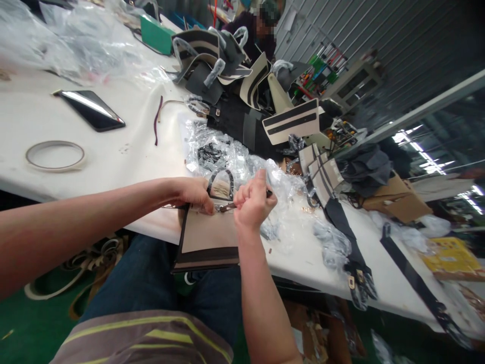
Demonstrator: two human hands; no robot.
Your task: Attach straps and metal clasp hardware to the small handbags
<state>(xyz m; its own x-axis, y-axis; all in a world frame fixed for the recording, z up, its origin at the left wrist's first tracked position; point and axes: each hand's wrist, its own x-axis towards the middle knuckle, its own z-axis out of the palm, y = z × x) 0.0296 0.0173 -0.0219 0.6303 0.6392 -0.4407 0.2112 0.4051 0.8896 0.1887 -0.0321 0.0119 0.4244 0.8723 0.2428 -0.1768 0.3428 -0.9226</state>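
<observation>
A beige handbag (207, 237) with dark trim hangs over the table's near edge, above my lap. My left hand (195, 193) presses down on the bag's top edge beside its dark handle (222, 177), fingers closed on the rim. My right hand (253, 201) is a fist wrapped around a thin dark tool (227, 206), whose tip touches the metal fitting at the handle's base.
The white table (113, 151) carries a tape ring (55, 154), a black phone (91, 109), crumpled plastic wrap (235, 156), piled beige and black bag parts (242, 86) and long black straps (341, 227). Another person (261, 30) sits at the far end. Cardboard boxes (394, 197) lie on the right.
</observation>
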